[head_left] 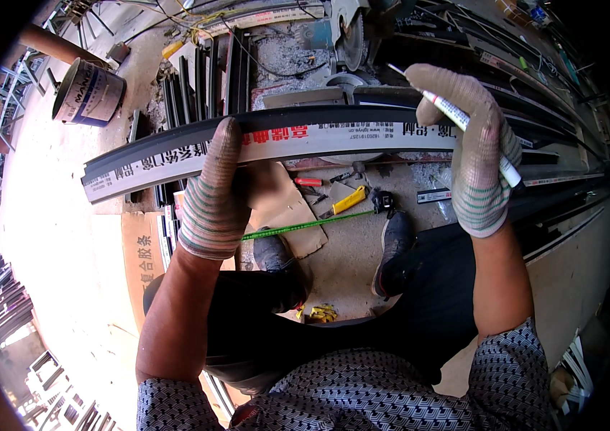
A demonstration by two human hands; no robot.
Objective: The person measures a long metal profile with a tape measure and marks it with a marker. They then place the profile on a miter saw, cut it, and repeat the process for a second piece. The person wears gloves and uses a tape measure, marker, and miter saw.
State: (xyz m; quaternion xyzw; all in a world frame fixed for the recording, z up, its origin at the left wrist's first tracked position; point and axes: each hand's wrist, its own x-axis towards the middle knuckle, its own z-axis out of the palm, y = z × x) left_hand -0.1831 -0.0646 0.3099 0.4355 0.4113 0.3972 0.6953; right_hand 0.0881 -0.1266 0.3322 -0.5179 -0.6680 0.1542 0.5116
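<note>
A long black profile strip (297,133) with a white printed film along its side is held up crosswise in front of me. My left hand (211,205), in a white knit glove with green stripes, grips it toward the left end, thumb laid up over its face. My right hand (483,154), gloved alike, is closed with a slim white marker pen (450,113) across its fingers, the thin tip pointing up and left. This hand is at the right part of the strip and hides some of it; whether it also grips the strip I cannot tell.
Below the strip lie a green tape measure (382,201), a yellow utility knife (348,201), a red-handled tool (309,182) and cardboard (287,212). A circular saw blade (350,43) stands ahead. A bucket (89,93) is at left; dark profiles (528,93) lie right.
</note>
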